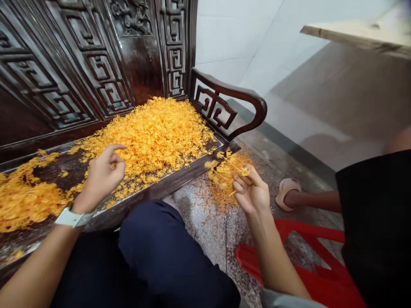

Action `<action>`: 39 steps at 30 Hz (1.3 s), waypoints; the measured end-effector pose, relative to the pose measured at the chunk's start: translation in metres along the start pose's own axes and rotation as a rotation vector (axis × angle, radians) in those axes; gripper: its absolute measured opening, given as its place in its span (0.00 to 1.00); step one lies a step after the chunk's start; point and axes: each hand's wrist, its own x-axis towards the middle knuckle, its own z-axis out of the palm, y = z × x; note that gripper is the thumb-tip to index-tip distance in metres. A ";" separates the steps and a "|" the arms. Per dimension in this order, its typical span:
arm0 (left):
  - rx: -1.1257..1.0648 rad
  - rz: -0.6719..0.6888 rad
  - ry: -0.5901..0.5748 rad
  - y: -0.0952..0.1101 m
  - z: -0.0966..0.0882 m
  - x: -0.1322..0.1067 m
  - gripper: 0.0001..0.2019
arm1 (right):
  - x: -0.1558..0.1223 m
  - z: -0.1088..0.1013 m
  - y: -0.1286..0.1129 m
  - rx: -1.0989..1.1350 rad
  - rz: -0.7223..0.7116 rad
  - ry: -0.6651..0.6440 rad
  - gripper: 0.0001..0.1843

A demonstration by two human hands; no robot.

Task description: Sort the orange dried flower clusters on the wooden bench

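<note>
My left hand (pixel 106 173), with a pale watch band (pixel 73 218) at the wrist, hovers over the front of the bench seat beside a large heap of small yellow-orange blossoms (pixel 157 128). Its fingers are curled loosely, the forefinger lifted apart from the thumb, and nothing shows between them. Out past the seat's edge, my right hand (pixel 253 190) pinches a small bunch of yellow flower stems (pixel 224 169) between thumb and fingers. A few blossoms show at the tips of the stems. Beneath this hand, thin orange stalks (pixel 208 199) lie scattered on the floor.
The dark carved wooden bench (pixel 180 177) has an armrest (pixel 247 100) at its right end. A smaller blossom pile (pixel 28 203) lies at left. A red plastic stool (pixel 308 273) stands on the right, near another person's sandalled foot (pixel 289 194). A board edge (pixel 353 40) juts in at upper right.
</note>
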 end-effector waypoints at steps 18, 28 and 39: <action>-0.221 0.413 -0.084 0.084 0.060 0.043 0.24 | -0.002 0.076 0.025 0.184 0.133 -0.385 0.22; -0.682 0.157 -0.377 0.089 0.057 0.037 0.22 | -0.012 0.100 0.035 -0.012 -0.089 -0.475 0.13; -0.565 -0.116 -0.056 0.066 0.069 0.055 0.13 | -0.041 0.122 0.084 -0.226 -0.028 -0.434 0.21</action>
